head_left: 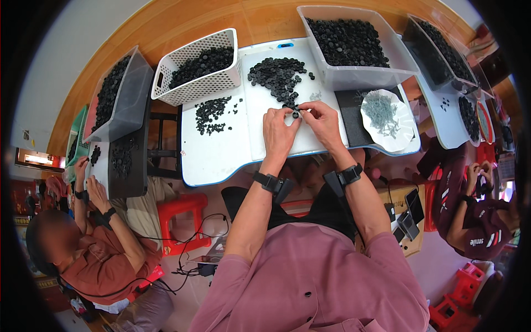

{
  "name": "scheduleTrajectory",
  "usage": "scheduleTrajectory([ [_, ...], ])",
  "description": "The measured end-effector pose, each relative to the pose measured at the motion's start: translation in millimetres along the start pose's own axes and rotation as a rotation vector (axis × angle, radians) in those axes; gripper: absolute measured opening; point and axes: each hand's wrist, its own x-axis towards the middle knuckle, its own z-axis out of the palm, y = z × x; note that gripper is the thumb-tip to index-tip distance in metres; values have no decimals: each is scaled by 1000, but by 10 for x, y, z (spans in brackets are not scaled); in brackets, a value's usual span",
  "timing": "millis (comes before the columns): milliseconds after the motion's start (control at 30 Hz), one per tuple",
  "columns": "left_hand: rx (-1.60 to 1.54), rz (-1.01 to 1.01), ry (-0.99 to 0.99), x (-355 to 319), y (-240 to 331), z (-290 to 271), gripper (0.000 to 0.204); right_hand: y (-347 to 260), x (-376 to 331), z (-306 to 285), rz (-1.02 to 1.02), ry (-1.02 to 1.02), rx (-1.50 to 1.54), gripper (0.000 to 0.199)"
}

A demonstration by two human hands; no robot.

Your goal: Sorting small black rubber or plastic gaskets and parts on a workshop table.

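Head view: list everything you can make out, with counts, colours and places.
Table: one, white with blue edge, centre
Round pieces: uncountable, black, heaped mid-table
Small pieces: many, black, table's left
Basket: one, white, far left of table, holding black pieces
Clear bins: three, colourless, far right of table and to either side, holding black pieces
Mat: one, black, table's right
Plate: one, white, beside and partly over mat
Thin pieces: many, pale grey-green, on plate
Stools: several, red, both sides
Co-workers: at least two, reddish-brown and maroon tops, left and right
Cables: several, black, lower left
Shirt: one, pink, person's torso
Wristbands: two, black, person's wrists
Left hand: one, bare, at round pieces
Right hand: one, bare, at round pieces
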Motion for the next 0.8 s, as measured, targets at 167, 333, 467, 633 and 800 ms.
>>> scheduleTrajectory([
  [167,30,3,-13,-4,15,-2,26,15,1,-1,-2,32,-18,15],
  [333,-179,-71,51,-46,0,-16,23,-19,-21,2,5,22,-69,16],
  [467,-197,-58,61,-52,-6,-17,22,-37,-21,0,-38,11,-74,16],
  [633,-199,-53,37,-56,-11,-34,25,-38,-16,12,-58,-18,-112,16],
  [800,-212,-45,43,-65,-8,-35,25,-38,-17,21,-80,-35,-146,17],
])
